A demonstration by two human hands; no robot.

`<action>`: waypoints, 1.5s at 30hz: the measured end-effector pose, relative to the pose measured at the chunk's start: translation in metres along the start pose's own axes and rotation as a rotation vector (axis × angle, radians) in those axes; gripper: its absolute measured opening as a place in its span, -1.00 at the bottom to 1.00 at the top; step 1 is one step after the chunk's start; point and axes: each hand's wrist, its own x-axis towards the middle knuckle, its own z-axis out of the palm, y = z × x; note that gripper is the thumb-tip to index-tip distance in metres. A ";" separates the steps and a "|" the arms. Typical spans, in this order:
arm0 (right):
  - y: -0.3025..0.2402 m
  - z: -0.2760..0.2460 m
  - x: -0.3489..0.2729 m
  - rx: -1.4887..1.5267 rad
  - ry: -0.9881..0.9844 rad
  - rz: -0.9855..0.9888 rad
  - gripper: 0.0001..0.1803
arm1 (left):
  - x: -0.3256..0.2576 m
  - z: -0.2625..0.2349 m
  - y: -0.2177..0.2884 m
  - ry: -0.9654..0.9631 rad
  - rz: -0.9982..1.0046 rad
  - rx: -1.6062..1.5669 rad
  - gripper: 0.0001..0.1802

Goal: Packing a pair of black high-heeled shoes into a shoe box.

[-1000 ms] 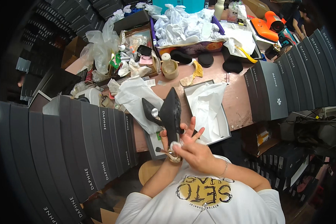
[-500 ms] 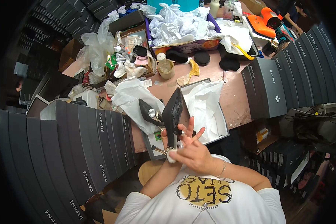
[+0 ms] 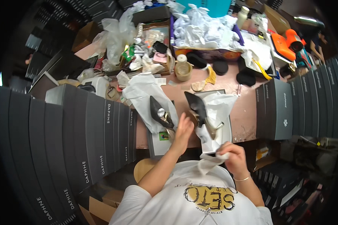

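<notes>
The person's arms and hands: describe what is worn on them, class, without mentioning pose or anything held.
Both forearms are bare. Short white T-shirt sleeves cover only the upper arms. The right hand has a thin bracelet at its wrist. The left hand wears no glove, and no band shows at its wrist.

A white short-sleeved T-shirt (image 3: 199, 202) with a black-and-gold chest print; a thin bracelet (image 3: 241, 179) circles the right wrist.

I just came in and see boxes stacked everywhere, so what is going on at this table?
A person is handling black high-heeled shoes over an open shoe box lined with white tissue paper. The left hand reaches between the two shoes; one black shoe lies on tissue at the left, the other shoe rests in the box. The right hand grips a crumpled white cloth or paper. Dark grey shoe boxes are stacked on both sides.
</notes>
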 end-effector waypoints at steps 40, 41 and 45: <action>0.008 0.087 0.017 -1.356 -0.367 -0.752 -0.61 | -0.040 -0.039 0.033 -0.335 -0.629 -0.811 -0.64; 0.008 0.086 0.012 -1.345 -0.409 -0.739 -0.61 | -0.037 -0.035 0.036 -0.334 -0.666 -0.878 -0.65; 0.020 0.066 -0.006 -0.963 -0.710 -0.328 -0.62 | -0.010 -0.036 0.036 -0.316 -0.541 -1.100 -0.52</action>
